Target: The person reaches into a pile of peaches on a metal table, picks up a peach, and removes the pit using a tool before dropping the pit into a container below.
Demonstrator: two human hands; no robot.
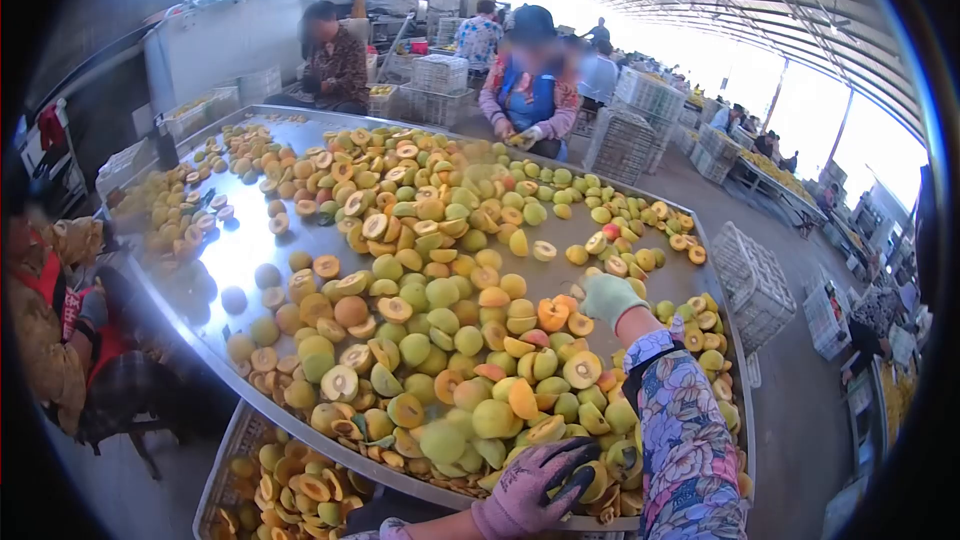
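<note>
A broad metal table (225, 305) is heaped with yellow-green stone fruits (440, 292), apricot- or plum-like, many cut in half with brown pits or hollows showing. My right hand (608, 300), in a pale green glove, reaches out over the table's middle right. Its fingers curl downward beside an orange fruit half (553, 314), and whatever they hold is hidden. Close to the near edge, my left hand (530, 488) wears a pinkish-purple glove with dark fingers. Those fingers are spread apart over the fruit, touching or nearly touching a yellowish half (597, 483).
A crate (215, 475) of fruit halves stands below the near left edge. White plastic crates (755, 280) line the right side. One person (530, 90) works across the table, another (335, 60) sits at the far left, and a third (55, 310) sits at the near left.
</note>
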